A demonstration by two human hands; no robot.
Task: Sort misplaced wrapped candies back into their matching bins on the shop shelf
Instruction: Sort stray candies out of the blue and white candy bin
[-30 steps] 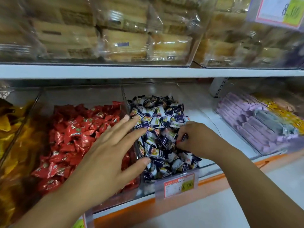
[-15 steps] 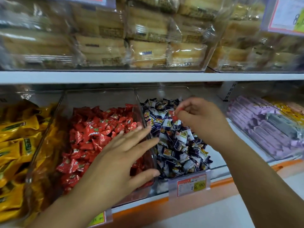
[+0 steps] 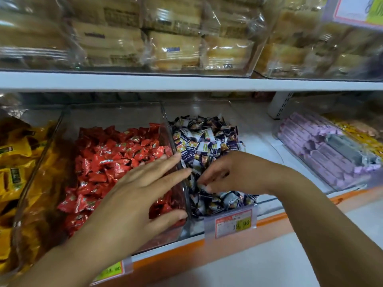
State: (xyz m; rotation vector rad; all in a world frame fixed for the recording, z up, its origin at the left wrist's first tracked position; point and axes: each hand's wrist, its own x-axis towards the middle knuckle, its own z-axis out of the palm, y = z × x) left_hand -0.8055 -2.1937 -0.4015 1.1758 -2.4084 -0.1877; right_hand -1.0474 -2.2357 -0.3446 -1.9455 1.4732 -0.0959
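Clear-wrapped tan cakes [image 3: 174,50] fill the upper part of the frame, a price tag [image 3: 233,221] reading 19.90 hangs at lower centre, and pale purple bars [image 3: 317,154] lie stacked at the right.

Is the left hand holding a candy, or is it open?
Open. The left hand has its fingers straight and spread over the red candies; no wrapper shows between them.

Clear glossy plastic bins [image 3: 116,114] w/ shiny foil-wrapped red candies [image 3: 107,162].
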